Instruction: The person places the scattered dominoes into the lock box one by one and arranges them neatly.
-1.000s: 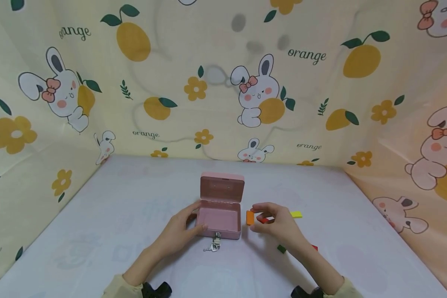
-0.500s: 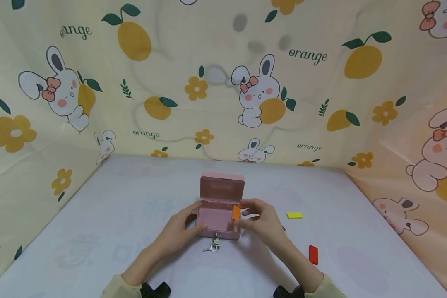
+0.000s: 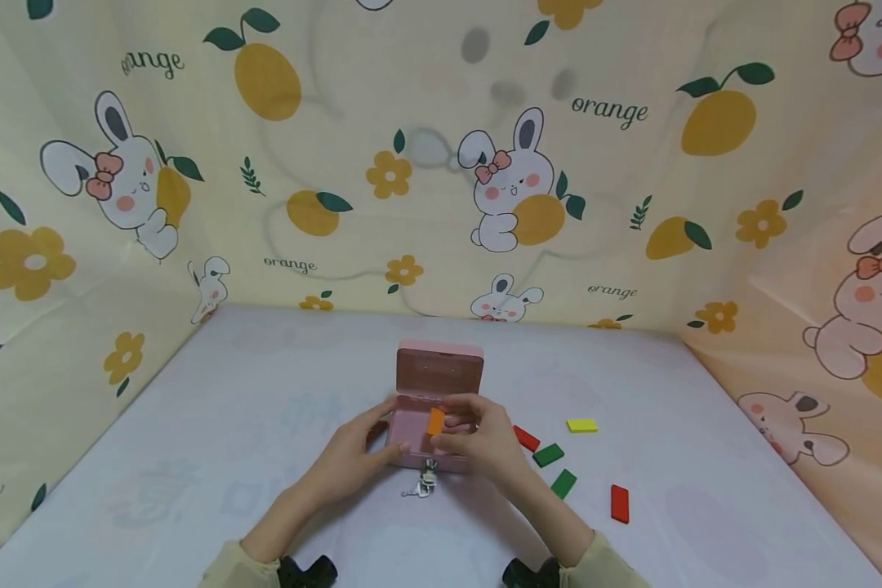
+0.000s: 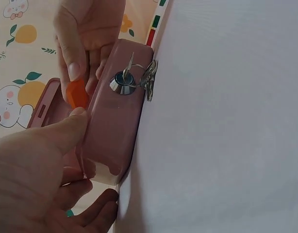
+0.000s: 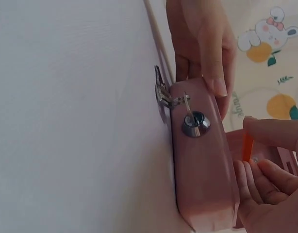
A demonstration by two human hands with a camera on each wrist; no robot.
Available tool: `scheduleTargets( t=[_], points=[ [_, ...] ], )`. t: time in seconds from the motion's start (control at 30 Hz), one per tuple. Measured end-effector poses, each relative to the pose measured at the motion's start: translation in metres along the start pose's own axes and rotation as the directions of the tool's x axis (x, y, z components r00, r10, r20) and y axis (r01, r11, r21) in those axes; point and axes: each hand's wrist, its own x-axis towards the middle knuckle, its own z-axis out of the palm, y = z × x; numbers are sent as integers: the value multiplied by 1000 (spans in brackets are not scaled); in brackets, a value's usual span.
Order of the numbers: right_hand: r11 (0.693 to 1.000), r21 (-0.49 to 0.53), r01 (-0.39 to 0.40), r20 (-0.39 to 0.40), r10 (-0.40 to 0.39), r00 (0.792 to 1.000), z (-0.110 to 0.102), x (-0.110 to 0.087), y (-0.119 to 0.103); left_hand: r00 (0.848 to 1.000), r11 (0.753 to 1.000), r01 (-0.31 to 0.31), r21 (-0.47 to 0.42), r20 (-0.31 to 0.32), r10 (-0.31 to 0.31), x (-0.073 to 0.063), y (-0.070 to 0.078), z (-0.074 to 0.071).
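A small pink metal cash box (image 3: 410,429) stands on the table with its lid (image 3: 439,372) raised. My left hand (image 3: 345,461) holds its left side, thumb on the front rim. Over the inside of the box, my right hand (image 3: 485,441) pinches an orange domino-like block (image 3: 435,421) between thumb and fingers. In the right wrist view the block (image 5: 247,147) is seen edge-on, above the rim. A key sits in the round lock (image 4: 123,82) on the box front, and more keys (image 3: 420,489) hang from its ring.
Right of the box lie two green blocks (image 3: 548,455), two red blocks (image 3: 620,504) and a yellow block (image 3: 581,425) on the white tabletop (image 3: 265,392). A printed cloth (image 3: 338,163) rises behind the table and along both sides.
My right hand has carried the orange block leftward from beside the box to over its inside, uncovering red and green blocks on the table. My left hand stays on the box.
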Motion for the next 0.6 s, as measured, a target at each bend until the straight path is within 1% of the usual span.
scheduleTargets(
  t=[0.17, 0.3, 0.47, 0.6],
  points=[
    [1000, 13, 24, 40, -24, 999, 9, 7, 2, 1000, 1000, -3, 9, 9, 3, -1, -2, -2],
    [1000, 15, 10, 70, -11, 997, 16, 13, 3, 999, 1000, -22, 10, 29, 22, -2, -4, -5],
    [1000, -3, -10, 93, 10, 996, 22, 23, 5, 998, 1000, -16, -11, 68, 17, -1, -6, -6],
    [999, -29, -20, 101, 23, 995, 27, 32, 6, 997, 1000, -15, -9, 71, 15, 0, -8, -7]
  ],
)
